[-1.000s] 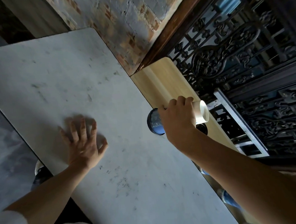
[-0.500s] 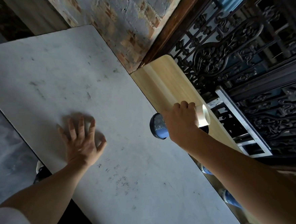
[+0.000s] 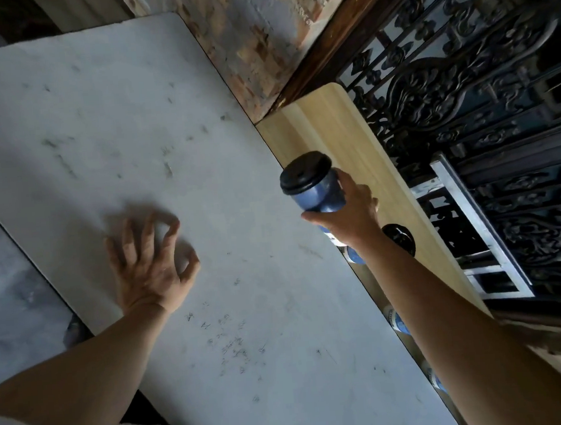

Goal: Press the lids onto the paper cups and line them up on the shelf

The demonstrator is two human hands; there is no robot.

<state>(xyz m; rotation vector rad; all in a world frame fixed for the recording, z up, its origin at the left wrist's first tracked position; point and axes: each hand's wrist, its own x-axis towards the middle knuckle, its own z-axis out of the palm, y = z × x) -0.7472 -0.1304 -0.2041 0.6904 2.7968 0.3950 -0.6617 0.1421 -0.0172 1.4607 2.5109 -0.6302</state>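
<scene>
The fingers of the right hand (image 3: 345, 214) are wrapped round the lower body of a blue paper cup with a black plastic lid (image 3: 313, 185), held in the air right of centre over the seam where the pale grey marbled worktop (image 3: 133, 123) meets the light wooden shelf (image 3: 350, 141). The grip sits low, which leaves the lidded top free — probably so the cup can be set down upright on the shelf. Whether the lid is fully seated cannot be told from here. At centre left the left hand (image 3: 150, 264) rests on the worktop with fingers curled and thumb meeting forefinger; it seems to grasp nothing, perhaps only steadying the person. Just below the right wrist a second black lid (image 3: 400, 238) shows on the shelf, its cup largely hidden by the arm. Further bits of blue along the lower right edge of the worktop may be more cups — too cut off to say.
</scene>
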